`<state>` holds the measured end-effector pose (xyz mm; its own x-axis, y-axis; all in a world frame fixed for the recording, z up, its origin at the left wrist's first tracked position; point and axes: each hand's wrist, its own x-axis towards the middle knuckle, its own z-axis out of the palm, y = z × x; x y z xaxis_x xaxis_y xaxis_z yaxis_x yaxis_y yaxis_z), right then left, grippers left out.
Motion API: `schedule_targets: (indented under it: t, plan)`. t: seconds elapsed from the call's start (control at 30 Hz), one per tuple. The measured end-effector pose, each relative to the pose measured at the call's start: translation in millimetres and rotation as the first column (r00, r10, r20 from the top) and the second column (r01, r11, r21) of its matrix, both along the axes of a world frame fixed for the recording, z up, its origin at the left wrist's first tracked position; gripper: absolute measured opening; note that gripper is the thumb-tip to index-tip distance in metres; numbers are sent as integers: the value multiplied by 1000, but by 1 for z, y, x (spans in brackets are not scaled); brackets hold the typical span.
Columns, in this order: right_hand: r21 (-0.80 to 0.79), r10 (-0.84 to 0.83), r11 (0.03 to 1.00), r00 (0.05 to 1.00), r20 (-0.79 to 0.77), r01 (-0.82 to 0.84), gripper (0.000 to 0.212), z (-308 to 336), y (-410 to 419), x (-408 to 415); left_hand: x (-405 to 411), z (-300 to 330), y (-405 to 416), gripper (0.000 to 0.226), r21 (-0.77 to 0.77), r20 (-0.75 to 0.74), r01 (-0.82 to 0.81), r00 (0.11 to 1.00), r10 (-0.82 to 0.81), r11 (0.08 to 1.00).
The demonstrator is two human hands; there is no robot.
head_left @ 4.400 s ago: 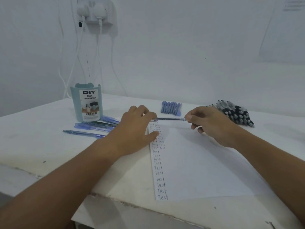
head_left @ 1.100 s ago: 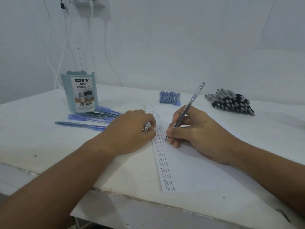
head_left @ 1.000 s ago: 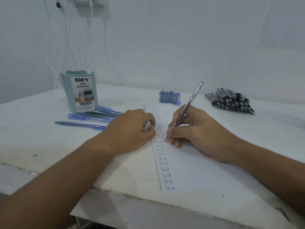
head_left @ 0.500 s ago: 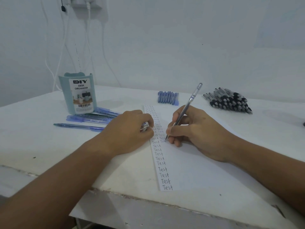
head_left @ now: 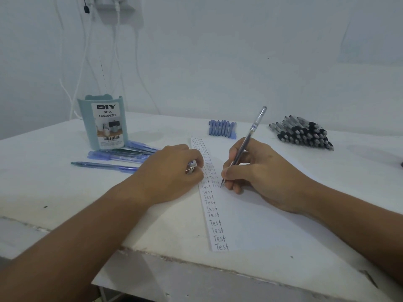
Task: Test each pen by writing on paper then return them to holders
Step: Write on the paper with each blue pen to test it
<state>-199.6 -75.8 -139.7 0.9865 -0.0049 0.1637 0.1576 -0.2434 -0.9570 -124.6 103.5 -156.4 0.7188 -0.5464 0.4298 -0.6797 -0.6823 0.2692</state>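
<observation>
The right hand (head_left: 257, 173) pinches a clear-barrelled pen (head_left: 244, 147) between thumb and forefinger, tip down on the paper (head_left: 250, 214) at the end of a second column of the word "Test", just beside the long first column that runs down the sheet's left edge. The left hand (head_left: 172, 171) rests at that edge with its fingers curled round a small clear piece – likely the pen's cap (head_left: 192, 166), though too little of it shows to be sure. The desk organizer (head_left: 102, 123) stands upright at the far left with loose blue pens (head_left: 117, 158) lying in front of it; a row of blue caps (head_left: 222, 128) lies beyond the paper, and a pile of black-grip pens (head_left: 303, 134) sits well to the right. The step in hand looks like the writing test itself, with many pens not yet in any holder. What could go wrong here: the sheet's near corner comes right up to the edge of the table (head_left: 43, 192), and only the left hand's weight at the margin steadies it, so a hard stroke could slide or skew the paper – and the new word would then run into its neighbour. The cap could slip from the curled fingers and roll among the blue pens. A tested pen set down by the untested pile could also be mixed in and tested twice.
</observation>
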Motion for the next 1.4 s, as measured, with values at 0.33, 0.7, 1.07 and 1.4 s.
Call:
schedule_targets:
  t: [0.33,0.7,1.07,1.4]
  plan:
    - [-41,-19,999,1000,16,20,24,-1,0,1,-1,1,0,19,7,-2,-3,1000,3,1000]
    - [470,-193,870,980,45,149,10,3,-6,9,4,0,1,49,-125,68,90,994,-82,988]
    - [595,-219,792,973,71,135,18,6,-8,7,1,3,-1,18,-245,71,129,991,-114,961]
    - [572,-187,813,979,84,106,14,5,-8,7,-2,5,-2,18,-293,76,159,987,-142,943]
